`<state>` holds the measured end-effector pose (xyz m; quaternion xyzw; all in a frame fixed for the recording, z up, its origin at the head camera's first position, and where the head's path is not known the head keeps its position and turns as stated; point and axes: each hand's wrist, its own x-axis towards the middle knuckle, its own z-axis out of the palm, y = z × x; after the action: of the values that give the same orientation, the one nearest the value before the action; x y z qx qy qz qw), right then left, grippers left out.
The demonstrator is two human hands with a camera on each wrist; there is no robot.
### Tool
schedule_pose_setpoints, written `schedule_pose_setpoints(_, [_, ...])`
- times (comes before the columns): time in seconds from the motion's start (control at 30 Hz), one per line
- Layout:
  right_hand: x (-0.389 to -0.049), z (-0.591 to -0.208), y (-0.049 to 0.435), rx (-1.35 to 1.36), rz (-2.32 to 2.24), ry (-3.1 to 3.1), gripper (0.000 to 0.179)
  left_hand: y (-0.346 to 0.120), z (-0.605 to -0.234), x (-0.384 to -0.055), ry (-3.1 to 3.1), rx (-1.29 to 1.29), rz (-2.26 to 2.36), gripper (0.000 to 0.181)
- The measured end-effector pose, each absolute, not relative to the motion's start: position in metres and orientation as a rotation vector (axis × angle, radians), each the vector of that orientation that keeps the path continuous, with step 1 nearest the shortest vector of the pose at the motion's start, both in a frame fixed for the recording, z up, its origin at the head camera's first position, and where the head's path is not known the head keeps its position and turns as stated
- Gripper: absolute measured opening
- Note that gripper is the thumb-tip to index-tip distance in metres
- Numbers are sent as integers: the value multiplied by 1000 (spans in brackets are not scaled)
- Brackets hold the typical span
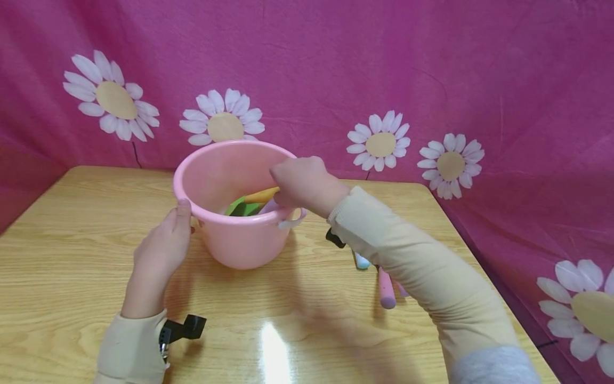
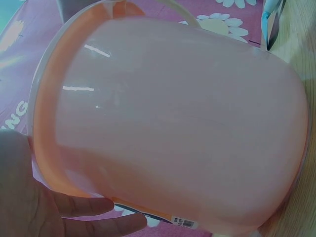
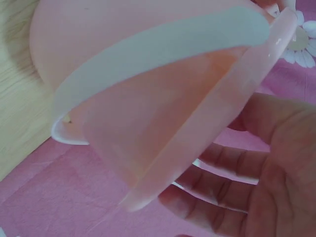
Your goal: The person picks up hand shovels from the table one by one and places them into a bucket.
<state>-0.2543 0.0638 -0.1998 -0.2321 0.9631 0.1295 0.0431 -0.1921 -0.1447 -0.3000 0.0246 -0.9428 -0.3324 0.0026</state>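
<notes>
A pink bucket (image 1: 242, 240) stands on the table, with a pale handle (image 1: 292, 220) at its right side. My left hand (image 1: 163, 245) grips its left rim, thumb over the edge and fingers along the outer wall in the left wrist view. My right hand (image 1: 307, 181) reaches over the right rim with its fingers inside. Next to those fingers is a lavender piece (image 1: 269, 207); whether they hold it, I cannot tell. An orange handle (image 1: 261, 196) and something green (image 1: 236, 205) lie in the bucket. In the right wrist view, the rim (image 3: 197, 133) covers my right fingertips.
Right of the bucket, partly under my right forearm, lie a pink handle (image 1: 386, 289), a light-blue handle (image 1: 362, 261) and a black piece (image 1: 335, 238). Behind the wooden table (image 1: 230, 325) hangs a magenta cloth (image 1: 307, 64) with daisies.
</notes>
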Motion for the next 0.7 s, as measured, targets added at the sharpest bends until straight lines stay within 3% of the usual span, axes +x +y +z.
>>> schedule_pose_setpoints(0.4, [-258,-198,101,-587,145,3057,20,-144,-300,-192,-2969,77,-1058,81])
schedule_pose_setpoints(0.7, [-264,-204,132,-532,139,3063,19,-145,-302,-193,-2966,73,-1054,82])
